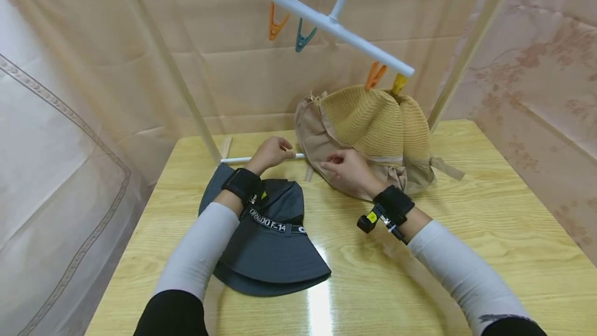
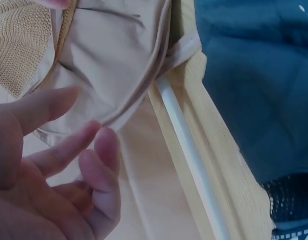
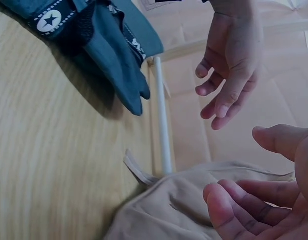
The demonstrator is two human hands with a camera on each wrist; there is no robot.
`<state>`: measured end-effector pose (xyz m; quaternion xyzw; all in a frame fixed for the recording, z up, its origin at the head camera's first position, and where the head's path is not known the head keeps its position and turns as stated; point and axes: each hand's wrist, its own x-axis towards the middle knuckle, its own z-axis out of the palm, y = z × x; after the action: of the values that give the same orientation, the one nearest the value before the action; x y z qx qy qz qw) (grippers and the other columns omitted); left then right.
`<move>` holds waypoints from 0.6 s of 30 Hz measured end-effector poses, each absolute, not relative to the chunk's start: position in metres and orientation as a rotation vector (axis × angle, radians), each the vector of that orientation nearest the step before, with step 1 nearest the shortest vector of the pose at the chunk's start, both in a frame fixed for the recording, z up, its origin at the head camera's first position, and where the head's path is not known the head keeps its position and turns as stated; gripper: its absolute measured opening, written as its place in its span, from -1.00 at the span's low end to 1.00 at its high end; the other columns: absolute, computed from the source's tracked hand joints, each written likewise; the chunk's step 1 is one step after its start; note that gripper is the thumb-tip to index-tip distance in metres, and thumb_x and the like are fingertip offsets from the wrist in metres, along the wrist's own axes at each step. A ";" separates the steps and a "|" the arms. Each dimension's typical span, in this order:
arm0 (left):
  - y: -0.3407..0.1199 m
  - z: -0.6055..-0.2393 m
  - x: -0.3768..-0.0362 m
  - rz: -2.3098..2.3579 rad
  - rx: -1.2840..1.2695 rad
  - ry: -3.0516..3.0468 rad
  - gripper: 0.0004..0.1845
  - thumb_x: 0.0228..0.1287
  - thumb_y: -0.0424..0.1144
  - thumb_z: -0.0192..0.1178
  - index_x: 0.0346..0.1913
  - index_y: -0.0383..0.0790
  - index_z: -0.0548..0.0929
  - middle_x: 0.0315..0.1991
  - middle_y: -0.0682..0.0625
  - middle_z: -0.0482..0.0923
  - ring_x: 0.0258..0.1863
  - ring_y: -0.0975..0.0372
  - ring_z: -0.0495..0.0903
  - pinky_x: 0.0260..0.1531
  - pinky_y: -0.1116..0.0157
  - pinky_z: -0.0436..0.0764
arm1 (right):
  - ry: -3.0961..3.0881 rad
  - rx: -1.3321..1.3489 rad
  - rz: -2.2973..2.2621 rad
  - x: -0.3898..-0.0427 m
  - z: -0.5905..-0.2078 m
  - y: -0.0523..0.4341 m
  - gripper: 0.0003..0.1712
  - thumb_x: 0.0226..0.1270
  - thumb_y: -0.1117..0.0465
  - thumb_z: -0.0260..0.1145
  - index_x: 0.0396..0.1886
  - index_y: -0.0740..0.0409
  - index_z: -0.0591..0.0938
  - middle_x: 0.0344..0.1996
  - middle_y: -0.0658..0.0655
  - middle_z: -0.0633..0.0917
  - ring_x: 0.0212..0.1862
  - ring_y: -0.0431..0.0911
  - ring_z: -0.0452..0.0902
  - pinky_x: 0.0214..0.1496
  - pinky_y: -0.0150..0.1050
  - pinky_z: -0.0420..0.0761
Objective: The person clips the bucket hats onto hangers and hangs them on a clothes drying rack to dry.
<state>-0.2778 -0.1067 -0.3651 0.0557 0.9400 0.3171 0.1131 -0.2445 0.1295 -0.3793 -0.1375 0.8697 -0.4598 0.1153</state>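
The straw hat [image 1: 373,128] hung from an orange peg [image 1: 374,74] and a yellow peg [image 1: 398,84] on the white rail [image 1: 322,18], its beige cloth brim [image 1: 312,139] drooping onto the worktop [image 1: 466,232] at the far side. The right hand [image 1: 350,170] lay against the lower edge of that brim, fingers loosely bent toward the cloth; the right wrist view showed the fingertips [image 3: 228,200] just above the beige fabric [image 3: 183,205], with no clear pinch on it. The left hand [image 1: 272,152] hovered just left of the hat, over the thin white bar [image 1: 233,159] at the foot of the rack. Its fingers [image 2: 94,150] were relaxed and slightly curled, holding nothing, with the brim edge [image 2: 119,65] close in front of them. A dark grey hat [image 1: 270,242] with a lettered band lay flat on the worktop under the left forearm, nearer the person and apart from the straw hat. An orange clip [image 1: 276,22] and a teal clip [image 1: 304,35] hung free farther along the rail.
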 end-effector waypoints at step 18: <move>-0.119 -0.373 -0.272 0.532 0.255 2.664 -0.49 0.33 -0.09 0.22 0.22 -0.35 0.54 0.11 -0.25 0.60 -0.05 0.01 0.65 0.05 0.15 0.56 | 2.468 -0.504 -1.345 -0.238 -0.406 0.108 -0.66 0.41 0.16 0.26 -0.06 0.39 0.66 -0.26 0.39 0.67 -0.23 0.29 0.64 -0.36 -0.29 0.57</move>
<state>-0.2718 -0.1192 -0.3732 0.0915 0.9556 0.1908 0.2049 -0.2377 0.1080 -0.4063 -0.1747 0.8554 -0.4663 0.1423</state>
